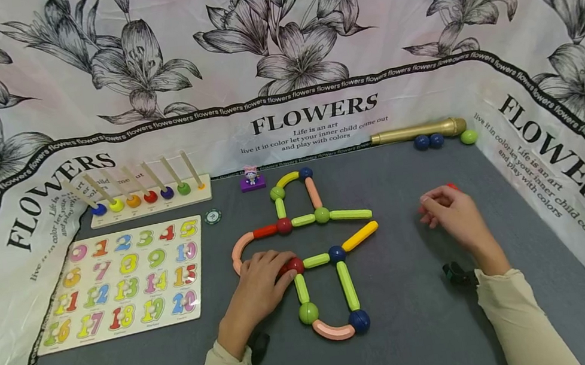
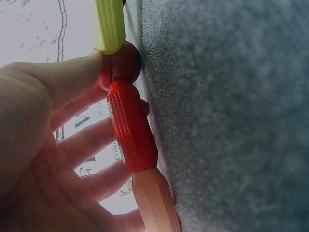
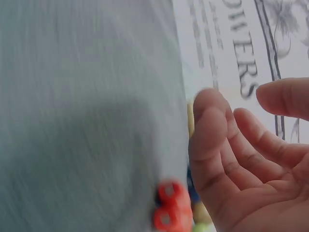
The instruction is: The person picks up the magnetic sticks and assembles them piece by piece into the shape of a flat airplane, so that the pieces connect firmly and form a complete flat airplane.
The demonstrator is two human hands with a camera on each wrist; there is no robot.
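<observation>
A flat outline of magnetic sticks and balls lies mid-table in the head view. My left hand (image 1: pixel 258 286) is at its left side, pinching a red ball (image 2: pixel 128 63) where a light-green stick (image 2: pixel 111 24) meets a red stick (image 2: pixel 133 130). A curved peach stick (image 1: pixel 242 249) continues from there. At the outline's right, a light-green stick (image 1: pixel 351 214) and a yellow stick (image 1: pixel 360 236) end apart. My right hand (image 1: pixel 456 221) hovers right of the outline, fingers loosely bent, nothing visible between them. A blurred red object (image 3: pixel 175 205) lies beyond those fingers, mostly hidden in the head view.
At left are a number puzzle board (image 1: pixel 141 329) and a peg stacker (image 1: pixel 152 209). A small figurine (image 1: pixel 251 177) and a round chip (image 1: pixel 213 217) stand near the back. Farther right lie a gold microphone (image 1: pixel 419 131), blue balls (image 1: pixel 421 142) and a green ball (image 1: pixel 468 137).
</observation>
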